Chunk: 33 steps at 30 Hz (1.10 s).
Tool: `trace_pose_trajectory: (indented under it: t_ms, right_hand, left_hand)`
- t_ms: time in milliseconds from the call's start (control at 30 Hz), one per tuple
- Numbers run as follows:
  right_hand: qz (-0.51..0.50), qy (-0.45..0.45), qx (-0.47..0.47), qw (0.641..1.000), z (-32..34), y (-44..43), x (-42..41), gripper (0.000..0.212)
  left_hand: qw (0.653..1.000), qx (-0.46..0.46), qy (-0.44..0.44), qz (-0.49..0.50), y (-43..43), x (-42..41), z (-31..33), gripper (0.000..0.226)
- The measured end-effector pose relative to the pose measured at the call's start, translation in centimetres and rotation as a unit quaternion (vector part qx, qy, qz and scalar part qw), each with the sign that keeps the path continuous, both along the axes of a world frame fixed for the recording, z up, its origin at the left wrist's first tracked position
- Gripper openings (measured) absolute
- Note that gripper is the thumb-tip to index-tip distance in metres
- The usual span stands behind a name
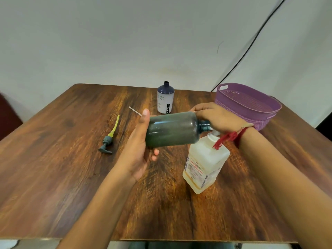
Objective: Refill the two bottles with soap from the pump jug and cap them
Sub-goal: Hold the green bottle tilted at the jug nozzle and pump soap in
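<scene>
Stage: filling of bottle 1 of 2, judged under way.

Centre of frame: dark bottle held on its side, clear of the worktop, neck toward the right and close against the spout of the pump jug. Left hand wrapped round the base end, fingers and thumb gripping the bottle. Right hand laid over the jug's pump head, right of centre. Fingers partly hidden, so cannot tell whether curled round the head or pressing flat. Soap level in the dark bottle not readable through the tinted wall.

Upper centre: white bottle upright, neck open, uncapped, well apart from the jug. Contents hidden; no sign of filling.

Left of centre: 1 pump cap with yellow tube, lying loose. Second cap not identified. Thin white stick near the left thumb, purpose unclear.

Upper right: purple basket.

Outstanding, by judgement: complete bottle 1, fill bottle 2, fit 2 caps.
</scene>
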State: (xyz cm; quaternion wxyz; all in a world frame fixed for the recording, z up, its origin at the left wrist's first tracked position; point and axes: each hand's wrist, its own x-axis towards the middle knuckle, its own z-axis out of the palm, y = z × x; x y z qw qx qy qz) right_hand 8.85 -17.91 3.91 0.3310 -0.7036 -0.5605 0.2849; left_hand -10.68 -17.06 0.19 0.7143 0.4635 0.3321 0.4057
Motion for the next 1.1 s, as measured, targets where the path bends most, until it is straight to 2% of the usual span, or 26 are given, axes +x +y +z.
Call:
trace_pose_trajectory:
  t_ms: [133, 333, 433, 500, 700, 833, 900, 1100]
  right_hand:
    - [0.005, -0.080, 0.002, 0.997, 1.5, -0.2, 0.0, 0.025]
    - [0.004, -0.017, 0.003, 1.000, 0.3, -0.3, -0.4, 0.029]
    - [0.002, -0.091, -0.017, 0.996, 1.0, -0.1, -0.2, 0.024]
    - [0.011, -0.111, -0.024, 0.993, 1.7, 0.3, 0.0, 0.029]
    - [0.016, -0.002, -0.027, 0.999, 0.1, 0.0, 0.0, 0.027]
    - [0.016, -0.044, -0.031, 0.998, 1.0, 0.1, 0.2, 0.024]
    - [0.020, -0.066, -0.040, 0.997, 1.6, 0.4, 0.1, 0.029]
    - [0.016, -0.017, -0.041, 0.999, 0.3, 0.0, -0.2, 0.025]
  left_hand:
    - [1.000, -0.008, -0.003, -0.016, -0.1, 0.0, -0.1, 0.050]
    - [1.000, -0.011, -0.008, -0.010, 0.2, -0.4, -0.6, 0.041]
    - [1.000, 0.008, -0.007, -0.020, 0.5, -0.5, -0.2, 0.046]
    - [1.000, 0.014, -0.013, -0.023, 0.7, -0.6, 0.0, 0.051]
    - [1.000, 0.011, 0.007, -0.011, 0.3, -0.5, -0.2, 0.037]
    - [1.000, 0.007, 0.003, -0.013, 0.2, -0.2, 0.0, 0.037]
    - [1.000, 0.004, -0.006, -0.014, 0.2, -0.1, 0.0, 0.038]
    - [1.000, -0.002, 0.008, -0.008, 0.1, -0.2, -0.6, 0.042]
